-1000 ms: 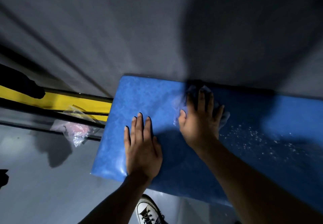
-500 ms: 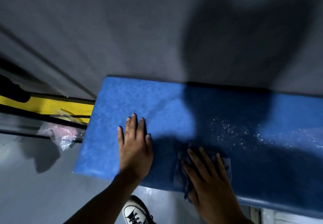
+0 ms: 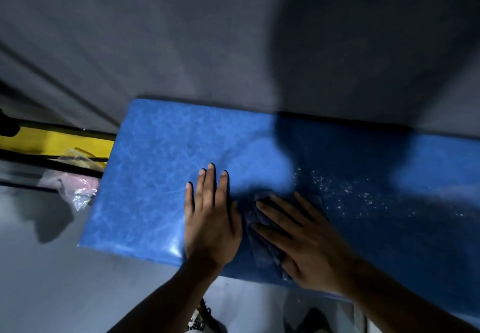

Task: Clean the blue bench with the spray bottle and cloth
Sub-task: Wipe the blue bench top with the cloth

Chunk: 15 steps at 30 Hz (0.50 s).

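The blue bench (image 3: 161,166) runs from the middle left to the right edge, against a grey wall. My left hand (image 3: 207,223) lies flat on it, fingers spread, holding nothing. Just to the right, my right hand (image 3: 304,244) presses flat on a dark blue cloth (image 3: 262,249) bunched near the bench's front edge. White spray droplets (image 3: 345,192) speckle the shadowed surface to the right of the cloth. No spray bottle is in view.
A yellow and black bar (image 3: 57,143) runs left of the bench end, with a crumpled clear plastic bag (image 3: 72,184) beside it. Below the front edge are grey floor and a shoe (image 3: 200,319).
My right hand dragged the cloth from the bench's far edge down to the front edge, then shifted it a little left toward my left hand. The left hand stayed planted.
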### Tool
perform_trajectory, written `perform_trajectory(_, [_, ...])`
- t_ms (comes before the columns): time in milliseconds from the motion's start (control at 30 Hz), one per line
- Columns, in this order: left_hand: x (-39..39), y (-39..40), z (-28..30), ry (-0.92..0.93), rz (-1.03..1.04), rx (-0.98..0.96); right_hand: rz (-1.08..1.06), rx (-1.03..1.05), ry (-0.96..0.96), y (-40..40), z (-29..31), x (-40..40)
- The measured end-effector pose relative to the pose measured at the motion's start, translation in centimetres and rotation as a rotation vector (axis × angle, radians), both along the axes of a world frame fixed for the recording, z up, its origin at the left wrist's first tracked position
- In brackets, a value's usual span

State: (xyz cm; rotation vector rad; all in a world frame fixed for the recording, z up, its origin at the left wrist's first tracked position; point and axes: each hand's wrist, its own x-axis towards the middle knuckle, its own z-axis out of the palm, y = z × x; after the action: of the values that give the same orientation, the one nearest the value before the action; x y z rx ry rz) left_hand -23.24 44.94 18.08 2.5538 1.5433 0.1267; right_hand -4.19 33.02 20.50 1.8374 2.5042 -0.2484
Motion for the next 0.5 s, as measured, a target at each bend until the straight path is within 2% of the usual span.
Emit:
perform_trajectory(200, [0.4, 0.0, -0.5, 0.020, 0.009, 0.038, -0.243, 0.185, 0.053, 7.4, -0.5, 3.7])
perform_trajectory(267, [0.4, 0.0, -0.7, 0.017, 0.013, 0.046, -0.306, 0.209, -0.006, 9.6, -1.1, 4.9])
perform_trajectory(500, [0.4, 0.1, -0.9, 0.006, 0.014, 0.063, -0.588, 0.214, -0.004, 12.9, -0.9, 5.8])
